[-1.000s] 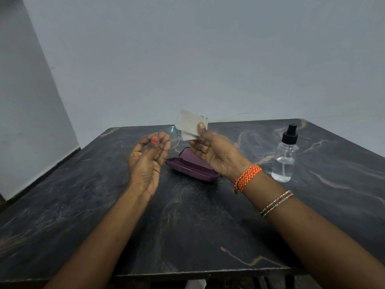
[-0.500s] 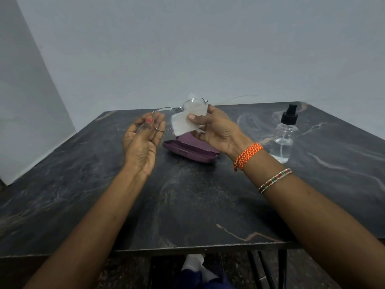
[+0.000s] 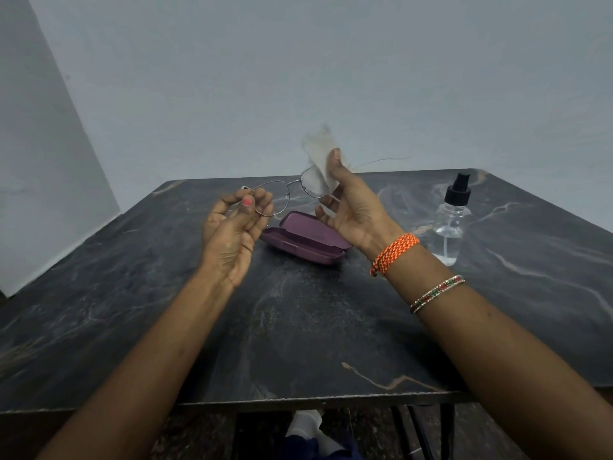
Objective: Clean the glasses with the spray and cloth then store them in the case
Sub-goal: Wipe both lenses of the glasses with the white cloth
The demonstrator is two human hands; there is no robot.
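Observation:
Thin wire-rimmed glasses [image 3: 279, 191] hang in the air above the table. My left hand [image 3: 236, 224] pinches their left rim between thumb and fingers. My right hand [image 3: 348, 207] pinches a white cloth [image 3: 321, 154] over the right lens, thumb on the near side. The cloth stands up above the thumb and looks blurred. Below the hands a purple glasses case [image 3: 303, 239] lies open on the table. A clear spray bottle [image 3: 451, 220] with a black pump top stands upright to the right, apart from both hands.
The dark marbled table [image 3: 298, 327] runs to a near edge at the bottom of the view, with metal legs and a foot in a white sock [image 3: 306, 423] under it. Grey walls close the back and left.
Both hands have lifted a little with the glasses. The cloth has swung from lying flat over the lens to standing up above my right thumb.

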